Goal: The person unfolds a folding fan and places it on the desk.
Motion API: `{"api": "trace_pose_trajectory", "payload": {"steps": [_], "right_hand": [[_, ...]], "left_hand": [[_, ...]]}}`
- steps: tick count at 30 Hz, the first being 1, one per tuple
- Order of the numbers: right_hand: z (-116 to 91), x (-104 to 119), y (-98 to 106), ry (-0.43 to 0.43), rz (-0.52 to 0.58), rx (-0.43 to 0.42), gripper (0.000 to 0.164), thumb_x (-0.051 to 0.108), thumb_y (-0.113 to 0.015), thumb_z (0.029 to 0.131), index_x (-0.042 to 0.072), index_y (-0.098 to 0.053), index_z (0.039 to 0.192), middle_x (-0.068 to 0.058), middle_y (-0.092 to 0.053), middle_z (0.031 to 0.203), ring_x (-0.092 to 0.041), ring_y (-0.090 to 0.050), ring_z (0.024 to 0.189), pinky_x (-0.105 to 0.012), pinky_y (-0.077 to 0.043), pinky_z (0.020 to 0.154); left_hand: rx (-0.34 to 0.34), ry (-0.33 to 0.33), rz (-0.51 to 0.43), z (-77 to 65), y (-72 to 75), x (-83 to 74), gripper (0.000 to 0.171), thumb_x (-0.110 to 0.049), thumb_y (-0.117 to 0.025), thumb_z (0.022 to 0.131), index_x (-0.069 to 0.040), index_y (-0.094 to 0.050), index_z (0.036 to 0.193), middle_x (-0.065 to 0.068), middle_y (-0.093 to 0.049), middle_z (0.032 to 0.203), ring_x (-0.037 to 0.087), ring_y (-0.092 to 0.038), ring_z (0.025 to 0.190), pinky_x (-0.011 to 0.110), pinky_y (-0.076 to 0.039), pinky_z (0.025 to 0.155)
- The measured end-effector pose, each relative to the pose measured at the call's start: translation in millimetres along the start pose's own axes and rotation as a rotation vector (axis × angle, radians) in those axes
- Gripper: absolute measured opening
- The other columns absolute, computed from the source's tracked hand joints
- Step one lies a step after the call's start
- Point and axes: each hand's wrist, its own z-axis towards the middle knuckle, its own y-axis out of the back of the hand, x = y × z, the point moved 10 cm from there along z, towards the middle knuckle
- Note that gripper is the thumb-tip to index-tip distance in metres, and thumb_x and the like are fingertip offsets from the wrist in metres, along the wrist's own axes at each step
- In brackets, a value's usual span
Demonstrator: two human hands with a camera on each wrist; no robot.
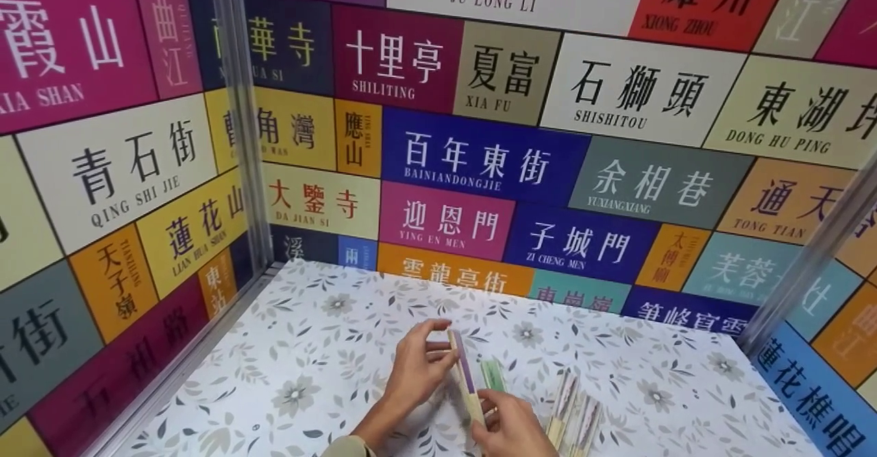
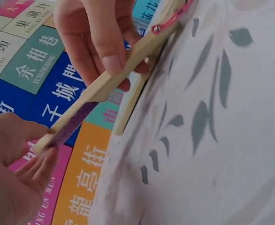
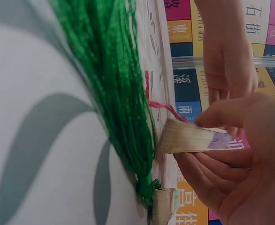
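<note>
A closed folding fan (image 1: 466, 373) with pale wooden ribs and a purple leaf is held slantwise above the table. My left hand (image 1: 418, 366) pinches its far end between thumb and fingers, as the left wrist view also shows on the purple fan (image 2: 93, 93). The right hand (image 1: 510, 424) grips the rib end, thumb on one side and fingers on the other. A pink cord (image 2: 177, 18) hangs from that end. Just beyond the right hand lies a closed green fan (image 1: 492, 376). In the right wrist view a green tassel (image 3: 111, 89) stretches over the cloth.
Several more closed fans (image 1: 574, 409) lie side by side to the right of the right hand. A white flowered cloth (image 1: 342, 347) covers the table. Walls of coloured panels with lettering (image 1: 445, 227) enclose its back and sides, with metal posts (image 1: 250, 121) at the corners.
</note>
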Motion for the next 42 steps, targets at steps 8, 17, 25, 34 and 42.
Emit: {"api": "trace_pose_trajectory", "payload": {"steps": [8,17,25,34,42], "right_hand": [[-7.7,12.5,28.2,0.034,0.088,-0.224,0.050,0.022,-0.073,0.091,0.000,-0.061,0.134,-0.015,-0.072,0.110,-0.022,-0.073,0.088,-0.031,-0.065,0.070],[-19.5,21.4,53.0,0.070,0.231,-0.449,0.045,0.021,-0.075,0.092,0.010,-0.063,0.134,-0.009,-0.073,0.117,-0.018,-0.072,0.101,-0.024,-0.063,0.078],[-27.7,25.4,61.3,0.019,0.358,-0.495,0.038,0.032,-0.077,0.089,0.017,-0.071,0.123,-0.007,-0.074,0.119,-0.020,-0.070,0.111,-0.029,-0.063,0.086],[-32.2,25.2,67.0,0.040,0.404,-0.564,0.029,0.030,-0.081,0.086,0.013,-0.077,0.109,-0.009,-0.077,0.107,-0.017,-0.075,0.098,-0.027,-0.064,0.076],[-30.7,19.8,69.6,0.012,0.461,-0.582,0.027,0.025,-0.082,0.085,0.010,-0.077,0.107,-0.011,-0.078,0.102,-0.020,-0.076,0.089,-0.031,-0.065,0.071]], "left_hand": [[0.052,-0.015,-0.112,-4.0,-13.7,-20.7,0.051,-0.024,-0.075,0.093,-0.017,-0.053,0.138,0.009,-0.066,0.124,0.015,-0.073,0.100,0.023,-0.061,0.086],[0.185,0.051,-0.160,-11.1,-32.1,-27.3,0.028,-0.034,-0.069,0.096,-0.023,-0.070,0.122,-0.002,-0.073,0.119,0.011,-0.071,0.104,0.027,-0.061,0.090],[0.263,0.082,-0.312,-15.4,-38.5,-31.9,0.021,-0.030,-0.070,0.096,-0.021,-0.073,0.115,0.001,-0.073,0.115,0.017,-0.072,0.105,0.028,-0.063,0.085],[0.244,0.114,-0.407,-14.5,-37.5,-30.2,0.023,-0.028,-0.070,0.096,-0.015,-0.073,0.115,0.006,-0.075,0.112,0.020,-0.072,0.106,0.032,-0.064,0.086],[0.263,0.139,-0.498,-14.1,-41.6,-30.1,0.025,-0.022,-0.069,0.097,-0.010,-0.072,0.118,0.011,-0.075,0.112,0.023,-0.074,0.102,0.034,-0.064,0.085]]}}
